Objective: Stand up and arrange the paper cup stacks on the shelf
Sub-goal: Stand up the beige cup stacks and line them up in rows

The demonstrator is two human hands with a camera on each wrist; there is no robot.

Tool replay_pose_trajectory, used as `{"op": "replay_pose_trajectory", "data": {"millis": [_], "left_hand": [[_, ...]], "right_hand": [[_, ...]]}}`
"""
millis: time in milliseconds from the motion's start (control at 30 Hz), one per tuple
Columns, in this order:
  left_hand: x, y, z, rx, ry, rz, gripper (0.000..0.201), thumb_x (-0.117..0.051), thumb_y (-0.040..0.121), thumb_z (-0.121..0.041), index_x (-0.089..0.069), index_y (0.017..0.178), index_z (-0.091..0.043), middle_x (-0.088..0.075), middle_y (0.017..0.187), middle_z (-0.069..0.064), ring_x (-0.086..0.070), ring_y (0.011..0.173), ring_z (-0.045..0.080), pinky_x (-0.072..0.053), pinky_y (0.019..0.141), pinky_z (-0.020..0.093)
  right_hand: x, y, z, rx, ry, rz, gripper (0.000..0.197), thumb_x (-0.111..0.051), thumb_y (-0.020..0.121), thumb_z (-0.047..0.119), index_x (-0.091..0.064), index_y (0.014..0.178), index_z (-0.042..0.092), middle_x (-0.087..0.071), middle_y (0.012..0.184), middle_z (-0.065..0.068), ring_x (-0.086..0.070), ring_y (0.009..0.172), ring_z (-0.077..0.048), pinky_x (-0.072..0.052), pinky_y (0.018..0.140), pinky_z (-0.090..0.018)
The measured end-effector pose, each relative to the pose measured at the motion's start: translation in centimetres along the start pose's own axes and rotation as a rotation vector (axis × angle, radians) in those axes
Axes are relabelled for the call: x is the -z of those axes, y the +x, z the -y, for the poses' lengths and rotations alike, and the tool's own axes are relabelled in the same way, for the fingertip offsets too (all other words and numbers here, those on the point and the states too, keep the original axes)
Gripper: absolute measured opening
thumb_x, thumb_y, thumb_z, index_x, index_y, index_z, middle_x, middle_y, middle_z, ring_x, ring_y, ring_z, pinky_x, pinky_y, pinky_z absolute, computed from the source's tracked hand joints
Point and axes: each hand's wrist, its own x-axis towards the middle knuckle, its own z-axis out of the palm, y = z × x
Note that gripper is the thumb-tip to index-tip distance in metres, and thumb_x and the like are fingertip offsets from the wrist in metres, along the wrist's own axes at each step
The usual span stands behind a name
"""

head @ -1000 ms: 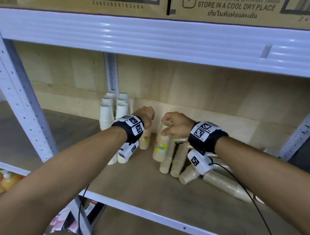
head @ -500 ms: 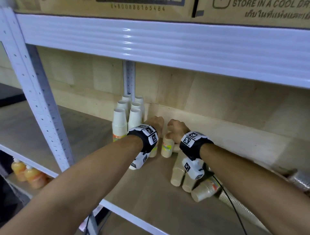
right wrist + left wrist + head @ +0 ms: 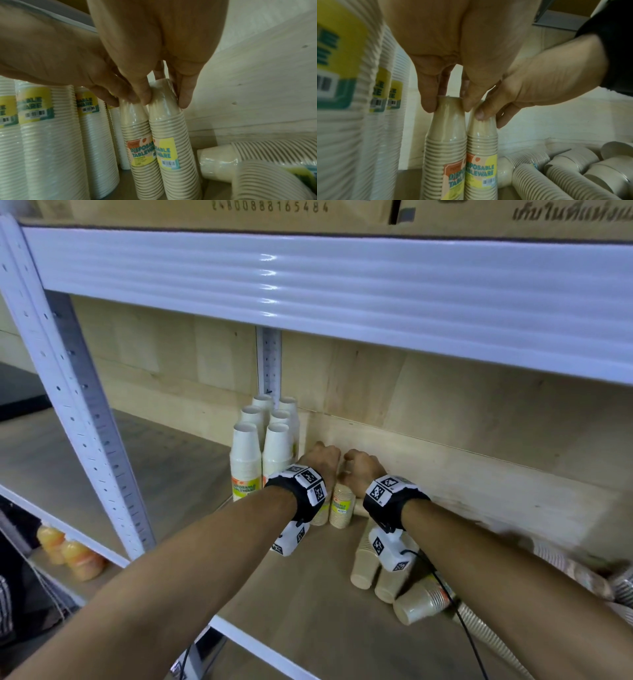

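Two tan paper cup stacks stand upright, side by side, near the shelf's back wall. My left hand (image 3: 447, 104) grips the top of the left tan stack (image 3: 445, 148), and my right hand (image 3: 164, 97) pinches the top of the right tan stack (image 3: 171, 135). In the head view the left hand (image 3: 322, 460) and right hand (image 3: 363, 470) nearly touch above the right tan stack (image 3: 342, 505). My wristband largely hides the left one. Several taller white cup stacks (image 3: 245, 460) stand just left of them.
Several more tan stacks (image 3: 363, 563) lie on their sides on the wooden shelf board (image 3: 308, 611), right of my hands, with a long ribbed stack (image 3: 486, 631) beyond. A white upright post (image 3: 85, 419) stands at the left. The upper shelf beam (image 3: 342, 292) hangs overhead.
Both hands have carried their tan stacks back towards the wall and together. The stacks now stand touching beside the white stacks.
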Motion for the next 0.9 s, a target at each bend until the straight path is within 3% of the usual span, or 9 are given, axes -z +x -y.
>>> {"op": "replay_pose_trajectory", "data": {"millis": [267, 500, 600, 700, 900], "left_hand": [[0.3, 0.8, 0.1, 0.076, -0.024, -0.044, 0.024, -0.056, 0.09, -0.006, -0.056, 0.114, -0.006, -0.058, 0.123, 0.014, -0.061, 0.111, 0.03, -0.054, 0.089, 0.037], [-0.1, 1.1, -0.4, 0.076, -0.002, -0.05, 0.023, -0.052, 0.091, 0.0, -0.055, 0.114, -0.003, -0.056, 0.122, 0.015, -0.06, 0.112, 0.032, -0.053, 0.091, 0.039], [-0.3, 1.2, -0.5, 0.084, -0.004, -0.054, 0.024, -0.053, 0.092, -0.004, -0.055, 0.115, -0.004, -0.055, 0.123, 0.015, -0.06, 0.112, 0.032, -0.053, 0.091, 0.038], [-0.3, 1.3, -0.4, 0.107, -0.004, -0.073, 0.026, -0.057, 0.092, -0.01, -0.054, 0.118, -0.007, -0.055, 0.123, 0.014, -0.06, 0.111, 0.03, -0.052, 0.087, 0.036], [-0.1, 1.4, -0.2, 0.108, -0.023, -0.046, 0.026, -0.058, 0.089, -0.004, -0.055, 0.114, -0.007, -0.057, 0.122, 0.012, -0.06, 0.111, 0.029, -0.053, 0.086, 0.036]], "right_hand": [[0.0, 0.2, -0.2, -0.025, 0.069, -0.032, 0.035, -0.064, 0.085, 0.027, -0.062, 0.117, 0.012, -0.066, 0.113, -0.013, -0.063, 0.098, -0.032, -0.053, 0.08, -0.035], [-0.2, 0.5, -0.8, 0.021, 0.096, 0.002, 0.036, -0.066, 0.085, 0.024, -0.062, 0.12, 0.015, -0.067, 0.115, -0.01, -0.063, 0.102, -0.029, -0.04, 0.073, -0.026], [-0.2, 0.7, -1.0, 0.018, 0.104, -0.006, 0.045, -0.068, 0.083, 0.028, -0.059, 0.126, 0.015, -0.066, 0.12, -0.01, -0.062, 0.106, -0.029, -0.044, 0.076, -0.027], [0.0, 0.7, -1.0, -0.009, 0.106, -0.045, 0.056, -0.071, 0.081, 0.032, -0.055, 0.132, 0.015, -0.062, 0.128, -0.01, -0.061, 0.112, -0.03, -0.05, 0.09, -0.032], [0.1, 1.1, -0.8, -0.006, 0.113, -0.044, 0.041, -0.069, 0.083, 0.03, -0.063, 0.121, 0.015, -0.064, 0.12, -0.012, -0.063, 0.104, -0.03, -0.053, 0.086, -0.034]]}}
